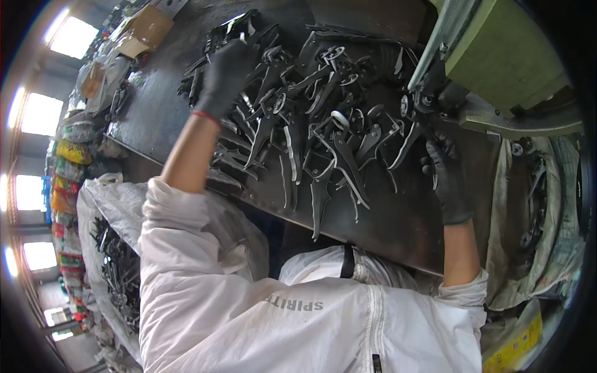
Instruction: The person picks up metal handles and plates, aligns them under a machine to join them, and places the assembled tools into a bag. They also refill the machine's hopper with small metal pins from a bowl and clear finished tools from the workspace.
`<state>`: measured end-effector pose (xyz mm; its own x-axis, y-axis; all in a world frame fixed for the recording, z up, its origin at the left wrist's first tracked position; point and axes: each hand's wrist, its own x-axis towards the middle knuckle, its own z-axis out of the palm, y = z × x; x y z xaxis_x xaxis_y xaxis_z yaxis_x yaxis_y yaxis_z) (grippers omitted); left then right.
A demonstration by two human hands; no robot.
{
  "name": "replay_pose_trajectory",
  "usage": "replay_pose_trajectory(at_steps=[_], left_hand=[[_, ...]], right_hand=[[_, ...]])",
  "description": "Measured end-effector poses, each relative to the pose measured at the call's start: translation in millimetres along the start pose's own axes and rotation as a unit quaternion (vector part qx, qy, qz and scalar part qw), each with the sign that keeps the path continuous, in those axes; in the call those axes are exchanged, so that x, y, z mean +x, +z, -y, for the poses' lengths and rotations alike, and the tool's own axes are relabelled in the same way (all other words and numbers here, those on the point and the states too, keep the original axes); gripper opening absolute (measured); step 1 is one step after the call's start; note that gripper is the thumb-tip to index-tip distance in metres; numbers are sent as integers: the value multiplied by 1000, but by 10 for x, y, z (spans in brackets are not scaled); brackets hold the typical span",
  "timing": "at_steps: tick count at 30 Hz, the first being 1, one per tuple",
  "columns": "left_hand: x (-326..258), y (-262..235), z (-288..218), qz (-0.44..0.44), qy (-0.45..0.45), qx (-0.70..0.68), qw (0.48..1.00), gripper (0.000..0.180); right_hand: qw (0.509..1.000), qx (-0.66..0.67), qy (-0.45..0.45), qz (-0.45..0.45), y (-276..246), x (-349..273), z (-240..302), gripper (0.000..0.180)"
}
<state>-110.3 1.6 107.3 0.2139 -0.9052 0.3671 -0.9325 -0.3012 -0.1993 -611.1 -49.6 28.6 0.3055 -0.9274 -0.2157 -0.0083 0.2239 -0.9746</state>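
A heap of dark metal plier-shaped parts (311, 118) lies on a black steel worktable (155, 112). My left hand (225, 76), in a black glove, reaches out over the far left end of the heap. Its fingers curl down among the parts, and what they grip is hidden. My right hand (445, 181), also black-gloved, is at the right end of the heap beside a green machine (497, 56). It pinches one curved metal part (407, 142) whose tip points into the machine's lower fixture (418, 102).
A white sack (109, 205) holding more metal parts hangs at the table's left side. Another sack (535, 205) with metal pieces sits on the right under the machine. Cardboard boxes (144, 30) stand at the table's far corner. Coloured bags (69, 152) line the left wall.
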Motion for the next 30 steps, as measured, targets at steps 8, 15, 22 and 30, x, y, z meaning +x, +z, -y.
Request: replay_pose_trajectory(at_steps=[8, 15, 22, 30], left_hand=[[-781, 1685, 2367, 234, 13, -77, 969, 65], [-906, 1548, 2803, 250, -68, -118, 959, 45], [-540, 766, 2445, -135, -1, -118, 984, 33], [-753, -1055, -2247, 118, 182, -552, 805, 36]], right_hand=[[999, -11, 35, -17, 161, -158, 384, 29], [995, 32, 96, -11, -8, -104, 149, 25], [997, 48, 61, 2, 180, -157, 143, 29], [988, -71, -131, 34, 197, -190, 134, 26]])
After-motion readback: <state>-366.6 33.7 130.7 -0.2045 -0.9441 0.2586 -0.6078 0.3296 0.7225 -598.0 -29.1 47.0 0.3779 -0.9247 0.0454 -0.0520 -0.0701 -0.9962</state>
